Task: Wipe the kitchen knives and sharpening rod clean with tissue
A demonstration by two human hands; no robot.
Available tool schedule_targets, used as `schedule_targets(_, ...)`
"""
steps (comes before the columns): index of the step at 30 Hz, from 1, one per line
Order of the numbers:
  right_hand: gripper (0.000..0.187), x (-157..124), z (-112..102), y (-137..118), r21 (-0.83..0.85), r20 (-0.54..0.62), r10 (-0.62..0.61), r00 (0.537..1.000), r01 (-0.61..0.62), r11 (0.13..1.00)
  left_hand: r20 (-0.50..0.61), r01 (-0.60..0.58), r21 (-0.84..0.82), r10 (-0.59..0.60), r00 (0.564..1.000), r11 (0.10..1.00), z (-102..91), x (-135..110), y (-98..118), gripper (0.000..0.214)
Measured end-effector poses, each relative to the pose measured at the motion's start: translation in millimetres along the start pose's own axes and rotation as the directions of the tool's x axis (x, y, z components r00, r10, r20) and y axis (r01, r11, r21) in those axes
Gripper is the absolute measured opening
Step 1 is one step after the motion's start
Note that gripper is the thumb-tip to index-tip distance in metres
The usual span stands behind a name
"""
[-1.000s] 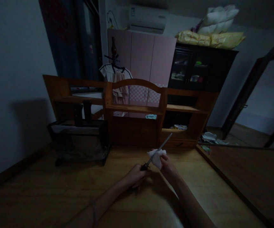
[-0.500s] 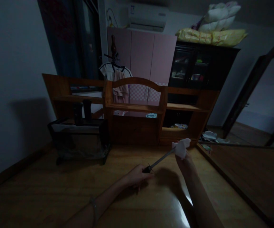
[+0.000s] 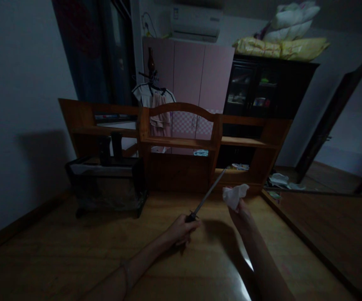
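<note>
My left hand (image 3: 181,230) is closed round the dark handle of a sharpening steel (image 3: 206,195), whose thin grey rod points up and to the right over the wooden desk (image 3: 74,255). My right hand (image 3: 240,215) is closed on a crumpled white tissue (image 3: 233,195), held just right of the rod and apart from it. Both forearms reach in from the bottom of the view.
A wooden shelf unit (image 3: 181,142) stands along the desk's back edge. A black wire rack (image 3: 105,179) sits at the back left. Behind are a pink wardrobe (image 3: 200,79), a dark cabinet (image 3: 262,92) with bedding on top, and an open door (image 3: 331,117) at the right.
My right hand slid the tissue along the rod from near the handle up to its tip, then came off it to the right. The steel's tip has tilted upward.
</note>
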State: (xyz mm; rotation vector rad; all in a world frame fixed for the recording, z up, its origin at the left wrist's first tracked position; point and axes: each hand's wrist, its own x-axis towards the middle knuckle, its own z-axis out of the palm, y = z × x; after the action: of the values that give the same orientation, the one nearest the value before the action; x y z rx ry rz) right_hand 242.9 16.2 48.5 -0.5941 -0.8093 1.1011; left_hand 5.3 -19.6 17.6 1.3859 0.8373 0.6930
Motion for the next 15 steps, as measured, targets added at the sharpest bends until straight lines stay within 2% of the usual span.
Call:
schedule_targets(4,0.034,-20.9,30.2,19.2,-0.064,0.11,0.2,0.974,-0.194,0.979,-0.022,-0.008,0.039,0.008,1.0,0.999,1.8,3.1,-3.1,0.043)
schedule_targets(7,0.036,-35.1,45.0,26.0,-0.132,0.194,0.295,0.935,-0.273,0.953,-0.022,0.009,0.073,-0.008,1.0,0.997,4.7,4.9,-3.6,0.042)
schedule_targets(9,0.034,-40.8,50.2,28.6,-0.173,0.204,0.336,0.92,-0.304,0.937,-0.013,0.032,0.085,-0.031,0.999,0.996,5.9,5.1,-3.3,0.041)
schedule_targets(12,0.031,-40.4,50.5,31.3,-0.186,0.169,0.343,0.924,-0.312,0.932,-0.02,0.045,0.084,-0.043,0.999,0.995,6.1,4.8,-3.6,0.041)
schedule_targets(15,0.031,-29.1,41.6,29.6,-0.139,0.132,0.241,0.961,-0.223,0.965,-0.028,0.035,0.108,-0.032,0.999,0.994,5.7,4.0,-3.6,0.041)
